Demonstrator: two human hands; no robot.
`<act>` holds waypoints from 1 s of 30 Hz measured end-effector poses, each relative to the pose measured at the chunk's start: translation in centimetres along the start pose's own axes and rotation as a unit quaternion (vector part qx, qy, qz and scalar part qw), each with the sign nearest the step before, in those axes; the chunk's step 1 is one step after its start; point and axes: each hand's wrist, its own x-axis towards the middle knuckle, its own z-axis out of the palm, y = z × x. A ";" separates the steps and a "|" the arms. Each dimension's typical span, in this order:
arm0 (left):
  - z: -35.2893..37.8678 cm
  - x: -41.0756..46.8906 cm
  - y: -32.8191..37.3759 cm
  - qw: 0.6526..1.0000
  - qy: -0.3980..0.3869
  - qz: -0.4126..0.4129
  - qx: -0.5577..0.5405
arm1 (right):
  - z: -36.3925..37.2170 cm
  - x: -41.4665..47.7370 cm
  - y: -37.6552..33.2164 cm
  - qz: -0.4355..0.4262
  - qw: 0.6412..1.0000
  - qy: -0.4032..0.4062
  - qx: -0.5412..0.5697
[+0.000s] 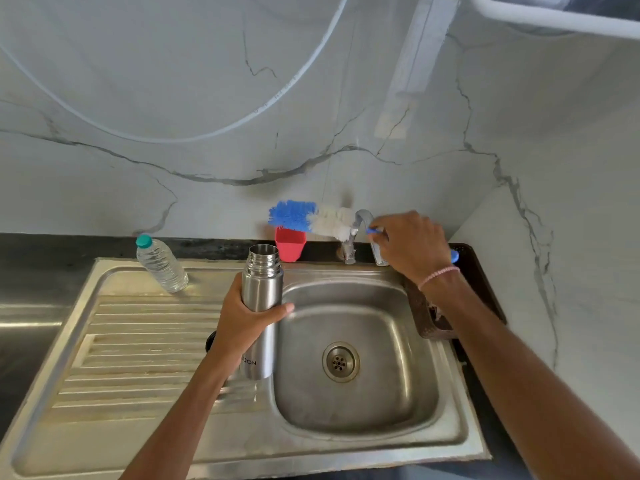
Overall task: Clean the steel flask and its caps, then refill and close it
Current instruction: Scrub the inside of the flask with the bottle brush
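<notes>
Left hand (pixel 247 322): forearm enters from the lower edge and rises toward centre. The fingers and thumb are wrapped round the mid-body of the steel flask (pixel 262 271), which is held upright.

Right hand (pixel 410 244): arm extended from the lower right, back of hand upward. The fingers are curled round the handle of the bottle brush (pixel 301 218). A pink bracelet (pixel 438 275) circles the wrist.

Flask (pixel 262 299): brushed silver, dark lettering low on body. Brush (pixel 304 218): blue bristle tip, white bristles behind, blue handle. Cup (pixel 290 244) at counter (pixel 52 251) back edge: red. Bottle (pixel 162 265): clear, teal cap (pixel 143 240). Counter: black. Wall (pixel 173 98): white, grey veining. Bracelet (pixel 438 276): pink.
</notes>
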 end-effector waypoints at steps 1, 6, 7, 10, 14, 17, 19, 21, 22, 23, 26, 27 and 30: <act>0.0 0.3 0.1 1.000 -0.001 0.004 0.001 | -0.6 1.1 -0.3 -0.012 0.999 0.003 -0.029; 0.2 1.4 0.1 1.000 0.006 0.014 -0.003 | -3.0 5.2 -1.6 -0.080 0.977 0.018 -0.195; 0.2 1.5 0.1 1.000 0.008 0.015 -0.005 | -3.4 5.9 -1.9 -0.093 0.972 0.017 -0.216; 0.0 1.7 0.0 1.000 0.011 0.011 -0.011 | -4.0 7.5 -3.0 -0.126 0.954 0.021 -0.271; -0.3 1.9 -0.2 1.000 0.017 0.006 -0.018 | -3.6 9.4 -5.1 -0.171 0.936 -0.002 -0.308; -0.3 1.9 -0.2 0.999 0.024 0.001 -0.029 | -2.5 11.1 -6.7 -0.204 0.929 -0.014 -0.309; -0.1 1.9 -0.2 0.999 0.029 -0.005 -0.040 | -1.3 12.2 -7.7 -0.217 0.927 -0.025 -0.305; -0.1 2.0 -0.2 0.998 0.037 -0.011 -0.048 | 0.0 13.2 -8.4 -0.224 0.924 -0.036 -0.307; -0.1 2.0 -0.3 0.998 0.040 -0.013 -0.052 | 0.5 13.5 -8.8 -0.223 0.923 -0.042 -0.310; -0.2 2.0 -0.3 0.998 0.042 -0.013 -0.054 | 1.0 13.7 -9.1 -0.220 0.922 -0.048 -0.316; -0.3 2.0 -0.4 0.998 0.046 -0.010 -0.051 | 2.1 14.0 -9.7 -0.216 0.919 -0.062 -0.325; -0.4 1.9 -0.4 0.998 0.046 -0.009 -0.049 | 2.2 14.1 -9.7 -0.214 0.919 -0.062 -0.326; -0.5 1.8 -0.4 0.998 0.048 -0.005 -0.040 | 1.9 14.3 -9.4 -0.205 0.919 -0.053 -0.333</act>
